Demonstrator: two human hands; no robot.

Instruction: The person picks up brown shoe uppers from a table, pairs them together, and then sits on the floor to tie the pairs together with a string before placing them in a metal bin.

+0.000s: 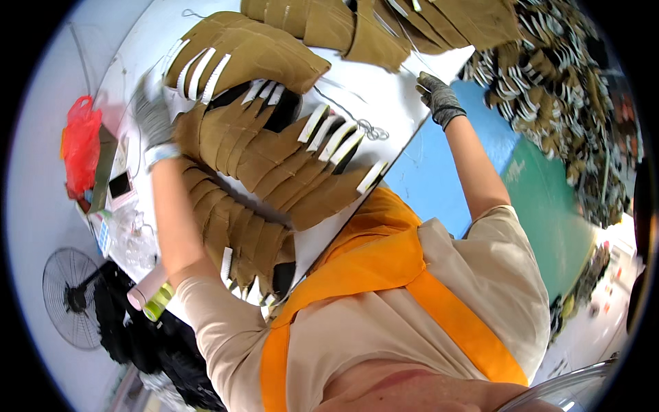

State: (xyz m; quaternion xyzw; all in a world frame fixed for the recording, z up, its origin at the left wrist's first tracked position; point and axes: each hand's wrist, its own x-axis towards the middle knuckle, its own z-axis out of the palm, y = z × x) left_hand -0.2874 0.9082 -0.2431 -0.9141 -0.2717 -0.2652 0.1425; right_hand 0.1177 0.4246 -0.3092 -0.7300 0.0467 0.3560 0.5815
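Note:
Both my hands wear grey gloves. My left hand (152, 113) is smeared by motion at the left end of a bundle of brown fabric pieces (254, 51) with white strips; its fingers cannot be made out. Out at the right, past the table edge, my right hand (439, 99) is closed, and a thin cord (415, 48) runs down to its fingers from the brown pieces at the far side. Between my arms lie more overlapping bundles, a middle one (254, 151) with black and white ends and a nearer one (233, 220).
The white table (453, 65) has a loose coiled cord (373, 130) on it. At left are a red plastic bag (82, 147), a phone (120, 184), clear plastic bags (130, 237) and a fan (72, 298). A large heap of brown-and-white pieces (549, 96) lies at right.

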